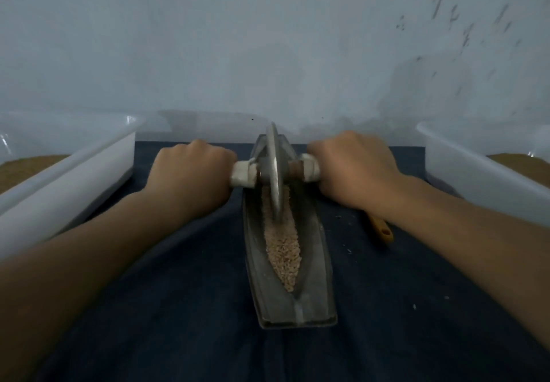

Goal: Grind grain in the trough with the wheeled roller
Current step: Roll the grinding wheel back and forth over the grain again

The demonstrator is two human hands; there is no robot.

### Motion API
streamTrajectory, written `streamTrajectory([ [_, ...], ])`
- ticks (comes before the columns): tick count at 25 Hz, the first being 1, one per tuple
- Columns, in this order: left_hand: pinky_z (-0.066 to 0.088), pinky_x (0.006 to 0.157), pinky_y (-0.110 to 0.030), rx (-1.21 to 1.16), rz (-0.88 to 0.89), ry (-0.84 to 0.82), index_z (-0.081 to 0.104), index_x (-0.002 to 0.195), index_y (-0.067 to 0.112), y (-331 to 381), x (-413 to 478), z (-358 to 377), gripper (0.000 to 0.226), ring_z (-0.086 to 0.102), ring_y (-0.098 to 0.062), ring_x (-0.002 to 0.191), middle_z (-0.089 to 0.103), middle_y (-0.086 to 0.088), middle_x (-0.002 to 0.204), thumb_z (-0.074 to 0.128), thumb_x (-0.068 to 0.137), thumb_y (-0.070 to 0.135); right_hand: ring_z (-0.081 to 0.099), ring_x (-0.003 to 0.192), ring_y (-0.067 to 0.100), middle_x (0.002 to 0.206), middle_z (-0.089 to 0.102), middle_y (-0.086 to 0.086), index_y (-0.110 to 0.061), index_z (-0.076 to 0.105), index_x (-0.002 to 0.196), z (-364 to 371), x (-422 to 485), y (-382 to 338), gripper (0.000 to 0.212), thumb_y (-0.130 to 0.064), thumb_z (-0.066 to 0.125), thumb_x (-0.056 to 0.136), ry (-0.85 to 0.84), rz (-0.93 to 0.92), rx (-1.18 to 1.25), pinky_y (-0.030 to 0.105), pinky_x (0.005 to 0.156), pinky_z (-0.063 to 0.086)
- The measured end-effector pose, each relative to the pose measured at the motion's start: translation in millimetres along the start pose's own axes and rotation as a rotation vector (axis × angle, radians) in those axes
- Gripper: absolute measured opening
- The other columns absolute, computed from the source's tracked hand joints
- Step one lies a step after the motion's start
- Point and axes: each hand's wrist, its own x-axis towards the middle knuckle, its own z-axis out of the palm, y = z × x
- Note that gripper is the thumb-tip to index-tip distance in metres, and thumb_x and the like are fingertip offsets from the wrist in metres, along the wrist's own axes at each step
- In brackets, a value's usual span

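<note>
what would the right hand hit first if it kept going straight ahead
Probably the wall. The right hand, gripping the roller handle, points away from the person, and nothing shows between its knuckles and the wall, though depth there is unclear.

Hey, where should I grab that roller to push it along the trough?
By the wrapped handles either side of the wheel, from above, as the left hand and right hand do. The wheel stands upright in the narrow trough, axle crosswise, so the handles stick out past its rims.
</note>
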Motion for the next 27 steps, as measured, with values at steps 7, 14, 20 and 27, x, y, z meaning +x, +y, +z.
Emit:
streamTrajectory([
  [7,0.008,0.047,-0.015,0.093,0.118,0.083,0.048,0.062,0.035,-5,-28,-19,0.023,0.010,-0.007,0.042,0.015,0.015,0.054,0.070,0.063,0.044,0.025,0.040,0.008,0.050,0.028,-0.013,-0.032,0.041,0.067,-1,-39,4,0.025,-0.037,0.066,0.065,0.129,-0.042,-0.103,0.018,0.044,0.010],
  [14,0.033,0.056,-0.033,0.092,-0.021,0.081,0.062,0.090,0.023,13,25,-2,0.011,0.062,-0.033,0.071,0.046,-0.004,0.069,0.059,0.088,0.034,0.047,0.067,0.025,0.076,0.050,0.000,-0.023,0.059,0.095,25,20,-5,0.005,-0.024,0.061,0.091,0.095,0.156,-0.007,0.030,0.056,0.031],
  [20,0.013,0.045,-0.016,0.074,0.173,0.090,0.041,0.064,0.038,-9,-43,-33,0.021,0.022,-0.010,0.041,0.025,0.015,0.052,0.056,0.065,0.052,0.015,0.042,0.002,0.050,0.021,-0.013,-0.031,0.039,0.068,-17,-67,3,0.034,-0.036,0.071,0.060,0.193,-0.019,-0.072,0.017,0.045,0.008],
  [27,0.029,0.051,-0.030,0.077,-0.056,0.093,0.063,0.087,0.027,15,15,4,0.008,0.046,-0.023,0.058,0.039,0.002,0.065,0.056,0.089,0.030,0.045,0.063,0.024,0.070,0.046,-0.003,-0.025,0.058,0.091,25,16,-3,0.005,-0.026,0.062,0.088,0.107,0.139,-0.024,0.029,0.054,0.033],
])
